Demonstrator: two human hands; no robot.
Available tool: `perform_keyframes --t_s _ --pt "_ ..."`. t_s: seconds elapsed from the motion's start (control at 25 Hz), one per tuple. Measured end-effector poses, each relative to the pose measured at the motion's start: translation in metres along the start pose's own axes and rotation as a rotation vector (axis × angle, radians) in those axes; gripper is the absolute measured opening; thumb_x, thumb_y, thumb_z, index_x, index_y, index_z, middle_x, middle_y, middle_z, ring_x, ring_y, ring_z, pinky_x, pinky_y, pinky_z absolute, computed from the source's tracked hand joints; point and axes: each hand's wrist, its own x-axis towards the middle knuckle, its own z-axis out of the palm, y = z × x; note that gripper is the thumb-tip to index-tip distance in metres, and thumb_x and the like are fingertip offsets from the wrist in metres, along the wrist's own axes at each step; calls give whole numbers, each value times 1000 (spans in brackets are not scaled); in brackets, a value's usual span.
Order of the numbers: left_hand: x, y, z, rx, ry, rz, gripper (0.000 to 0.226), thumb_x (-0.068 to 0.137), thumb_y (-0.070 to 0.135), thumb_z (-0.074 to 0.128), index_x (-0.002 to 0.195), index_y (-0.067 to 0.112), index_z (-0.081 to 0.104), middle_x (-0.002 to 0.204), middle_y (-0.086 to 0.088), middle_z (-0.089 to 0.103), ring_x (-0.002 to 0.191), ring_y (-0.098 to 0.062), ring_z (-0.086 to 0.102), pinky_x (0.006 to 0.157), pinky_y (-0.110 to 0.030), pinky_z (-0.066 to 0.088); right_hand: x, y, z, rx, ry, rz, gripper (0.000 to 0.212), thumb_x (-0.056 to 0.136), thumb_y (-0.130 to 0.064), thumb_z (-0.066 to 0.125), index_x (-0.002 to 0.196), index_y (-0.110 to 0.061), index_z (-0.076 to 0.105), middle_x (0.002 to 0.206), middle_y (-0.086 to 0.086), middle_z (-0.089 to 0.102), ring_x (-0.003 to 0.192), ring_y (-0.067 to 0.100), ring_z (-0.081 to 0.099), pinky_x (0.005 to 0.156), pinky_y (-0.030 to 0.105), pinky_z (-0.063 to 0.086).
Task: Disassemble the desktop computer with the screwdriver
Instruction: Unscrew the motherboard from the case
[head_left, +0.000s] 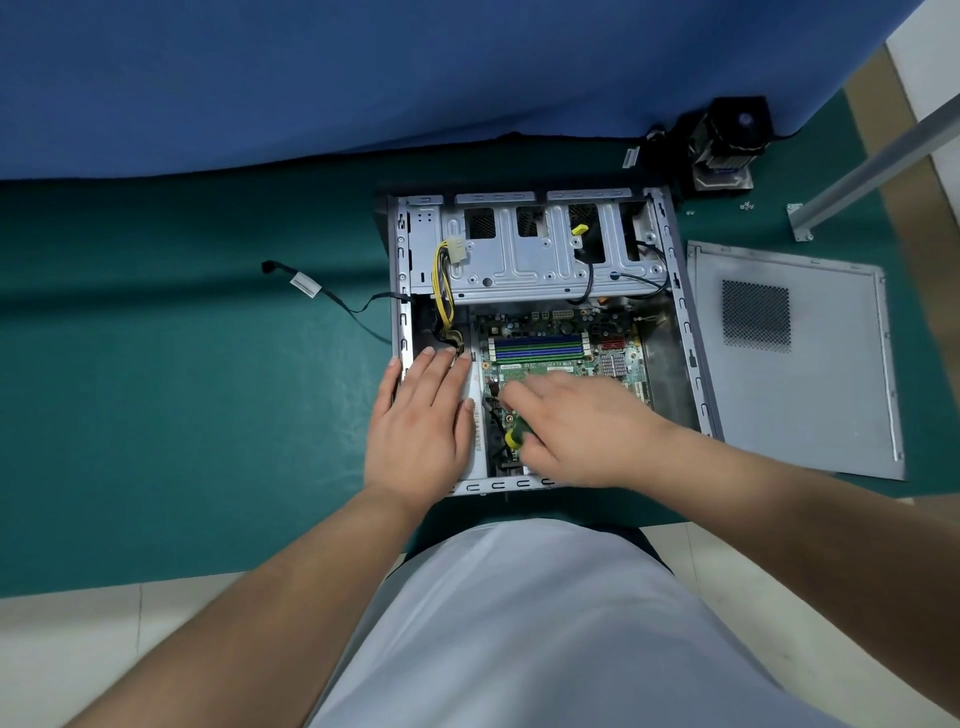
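Open grey steel computer case (540, 249) on green worktop (182, 415); my left hand (421, 421) flat, fingers straight, bracing; right hand (576, 431) clamped on green-yellow screwdriver (514, 436) over motherboard (566, 338); I'd keep it vertical

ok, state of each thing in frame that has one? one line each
grey metal desktop computer case: open, lying on its side
grey perforated side panel: off, flat on the green mat
green-and-yellow-handled screwdriver: gripped, over the green motherboard
right hand: holds the screwdriver
left hand: flat, pressing on the case edge
black heatsink fan: out, behind the case
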Motion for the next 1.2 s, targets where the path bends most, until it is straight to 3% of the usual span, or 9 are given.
perform_keyframes --t_s 0.16,0.32,0.44,0.56,0.72,0.84,1.0,1.12,1.2 --pt "0 0 1 3 -10 0 49 105 33 39 151 18 48 154 -1 50 148 -22 39 126 -49 18 -1 2 0 -8 -4 83 44 95 -55 34 124 -23 39 103 2 62 89 27 65 56 35 39" --pt "1 0 0 8 -19 -1 50 105 34 38 151 18 48 154 -1 50 147 -22 39 126 -49 18 -3 3 -2 87 -90 -30 37 88 -35 50 123 -24 42 114 1 52 102 24 57 66 36 45" --pt "1 0 -2 8 -22 -4 50 105 33 38 151 18 49 154 -1 51 147 -22 39 126 -49 19 -3 0 -4 156 -74 66 37 98 -48 42 126 -23 41 114 4 56 99 29 62 71 42 53" --pt "1 1 -2 12 -27 -4 50 105 33 39 151 18 49 154 -1 51 147 -22 40 126 -49 19 -4 -6 -2 184 -96 -18 32 93 -34 47 122 -22 44 116 3 52 102 26 57 74 41 52" --pt "1 1 -2 3 -20 -10 49 104 33 40 150 18 50 154 0 51 147 -21 40 126 -49 18 -4 -8 3 123 -42 150 40 100 -54 34 125 -24 41 116 5 54 89 34 65 61 39 48" --pt "0 1 -2 -1 -15 -10 48 104 33 41 149 18 51 153 0 51 146 -21 41 126 -49 19 -4 -8 4 199 -51 63 29 94 -32 47 121 -21 44 116 3 50 100 29 59 73 40 50" --pt "1 1 -3 -3 -21 -15 49 104 33 40 149 19 51 153 0 51 146 -21 41 126 -49 19 -7 -11 6 199 2 167 34 101 -44 41 125 -21 44 122 4 50 94 29 62 67 41 52" --pt "1 2 -3 -6 -21 -18 48 104 33 41 149 19 51 152 1 52 145 -21 42 126 -48 18 -8 -13 10 225 -4 87 35 94 -25 50 128 -19 47 124 5 48 104 29 56 82 43 51" --pt "1 2 -3 -6 -24 -18 48 104 34 40 149 19 51 152 1 52 145 -21 42 126 -49 19 -9 -14 11 238 9 166 35 94 -31 51 127 -20 47 121 4 48 99 29 58 80 41 51"
